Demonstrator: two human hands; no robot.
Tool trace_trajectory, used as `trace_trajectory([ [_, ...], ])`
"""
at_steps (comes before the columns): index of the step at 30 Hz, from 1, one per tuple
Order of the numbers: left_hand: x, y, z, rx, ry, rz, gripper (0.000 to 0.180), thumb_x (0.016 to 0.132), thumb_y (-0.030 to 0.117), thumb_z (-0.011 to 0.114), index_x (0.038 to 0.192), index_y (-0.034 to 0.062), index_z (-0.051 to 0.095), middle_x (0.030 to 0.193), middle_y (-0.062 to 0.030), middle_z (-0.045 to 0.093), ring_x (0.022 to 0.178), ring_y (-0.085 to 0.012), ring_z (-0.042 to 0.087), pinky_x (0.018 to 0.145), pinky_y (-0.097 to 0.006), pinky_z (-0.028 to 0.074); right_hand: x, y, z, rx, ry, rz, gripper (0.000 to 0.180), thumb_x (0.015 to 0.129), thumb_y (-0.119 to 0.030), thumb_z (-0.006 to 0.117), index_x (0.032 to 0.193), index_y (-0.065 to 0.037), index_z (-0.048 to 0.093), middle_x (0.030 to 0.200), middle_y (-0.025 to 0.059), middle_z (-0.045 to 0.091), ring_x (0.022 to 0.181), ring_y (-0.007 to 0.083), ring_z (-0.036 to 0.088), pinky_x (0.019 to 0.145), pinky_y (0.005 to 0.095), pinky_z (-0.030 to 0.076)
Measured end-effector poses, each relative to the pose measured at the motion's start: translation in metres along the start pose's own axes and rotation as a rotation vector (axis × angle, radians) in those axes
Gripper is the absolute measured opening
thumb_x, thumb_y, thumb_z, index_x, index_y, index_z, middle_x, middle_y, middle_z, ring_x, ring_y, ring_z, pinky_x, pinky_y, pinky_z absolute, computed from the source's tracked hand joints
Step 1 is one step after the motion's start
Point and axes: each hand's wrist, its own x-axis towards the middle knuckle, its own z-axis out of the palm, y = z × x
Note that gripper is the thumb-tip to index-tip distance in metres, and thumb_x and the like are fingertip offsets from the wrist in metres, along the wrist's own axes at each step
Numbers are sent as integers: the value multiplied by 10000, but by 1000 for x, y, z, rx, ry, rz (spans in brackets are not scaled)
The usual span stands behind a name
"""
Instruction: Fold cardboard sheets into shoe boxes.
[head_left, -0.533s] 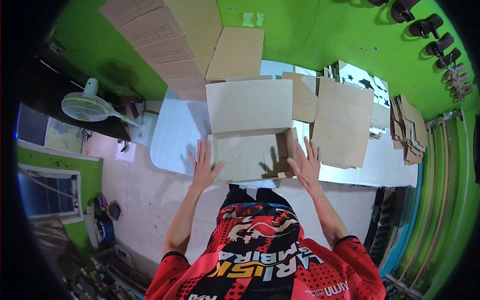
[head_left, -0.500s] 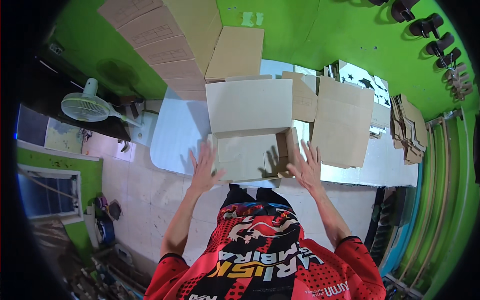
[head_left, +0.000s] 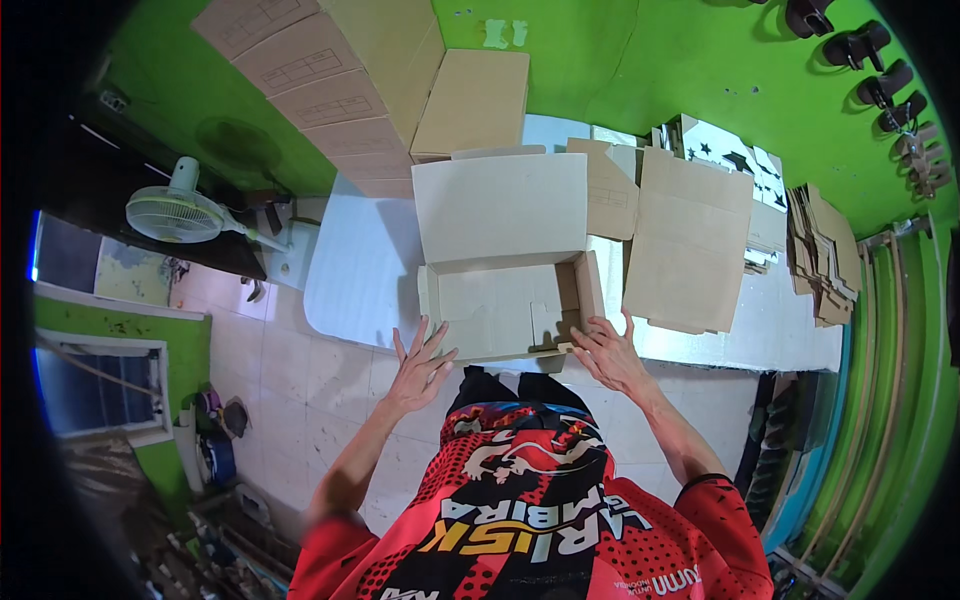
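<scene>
Left hand [head_left: 420, 365] and right hand [head_left: 608, 352] — both spread flat, gripping nothing — press the half-folded cardboard box [head_left: 505, 300] at the white surface [head_left: 360, 270] edge; uneven pressure could buckle its unlocked flaps — or tip it off.

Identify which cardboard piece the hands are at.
The half-folded box with its lid flap up, at the table's near edge, between both hands; the other cardboard lies flat or stacked farther away.

Bright green walls [head_left: 640, 60] close in a white worktable [head_left: 365, 270], a pale tiled floor [head_left: 290, 390], a standing fan [head_left: 175, 212] and a window [head_left: 95, 405] at the left
</scene>
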Motion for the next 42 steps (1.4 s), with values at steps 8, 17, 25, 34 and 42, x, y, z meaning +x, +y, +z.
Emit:
trace_trajectory([
  [8, 5, 0, 0, 106, -23, 90, 208, 995, 266, 689, 1128, 168, 816, 1671, -6, 437, 1635, -298, 153, 1214, -718, -117, -13, 14, -3, 165, 81, -192, 233, 935, -381, 772, 1109, -232, 815, 1013, -90, 753, 1126, 108, 653, 1247, 616, 202],
  [17, 8, -10, 3, 230, -32, 152, 272, 1004, 297, 681, 1237, 202, 785, 1694, -52, 394, 1626, -316, 185, 1228, -696, -102, 2, 24, 23, -2, -41, -188, 238, 958, -362, 739, 1132, -209, 792, 1017, -75, 703, 1055, 110, 619, 1119, 516, 321],
  [25, 10, -33, 38, -463, 454, -515, 736, 1139, 487, 306, 1710, 107, 39, 1793, -111, 15, 1650, -273, -16, 1278, -555, -81, -5, 39, 34, 799, 329, 420, 808, 1085, -602, 364, 1657, -35, 299, 1724, 175, 279, 1594, 345, 249, 1297, 453, 149],
  [34, 76, -12, 24, -293, 138, -319, 832, 1099, 569, 371, 1704, 83, 74, 1786, -132, 36, 1647, -311, 28, 1291, -579, -25, 49, 19, 21, 729, 42, 301, 833, 1106, -581, 295, 1678, 5, 143, 1763, 195, 116, 1627, 385, 109, 1319, 460, 117],
  [42, 73, -5, 20, 70, 128, -336, 821, 1076, 475, 491, 1681, 27, 164, 1776, -139, 89, 1630, -338, 123, 1291, -606, 30, 51, 12, 17, 242, -12, 251, 853, 1084, -603, 388, 1681, -29, 183, 1763, 169, 144, 1616, 401, 157, 1297, 493, 212],
])
